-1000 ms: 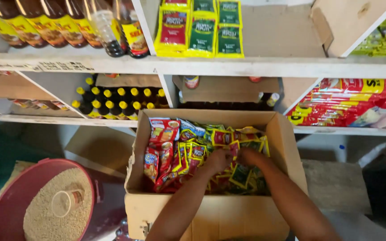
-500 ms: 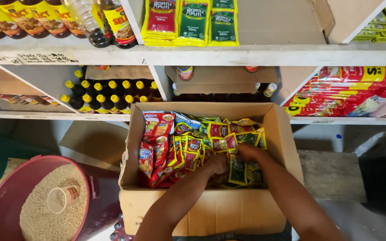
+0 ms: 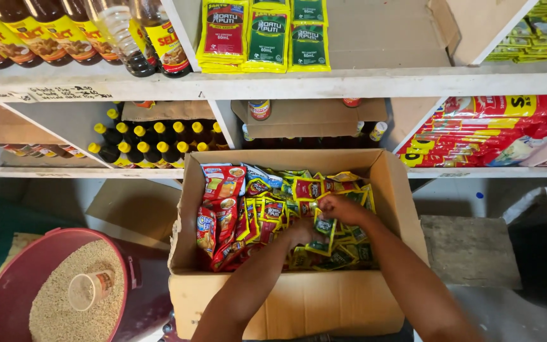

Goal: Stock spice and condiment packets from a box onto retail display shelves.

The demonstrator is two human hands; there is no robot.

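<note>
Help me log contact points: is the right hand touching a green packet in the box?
Touching. The head view shows the right hand pinching the top of a green packet.

shelved bottles point(image 3: 140, 142), grain tub point(image 3: 7, 297), plastic cup point(image 3: 90, 289)

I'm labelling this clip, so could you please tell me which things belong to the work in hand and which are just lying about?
In hand:
left hand
right hand
green sachet
cardboard box

Lying about:
red tub of grain
plastic cup
yellow-capped bottles
shelf sachets
</note>
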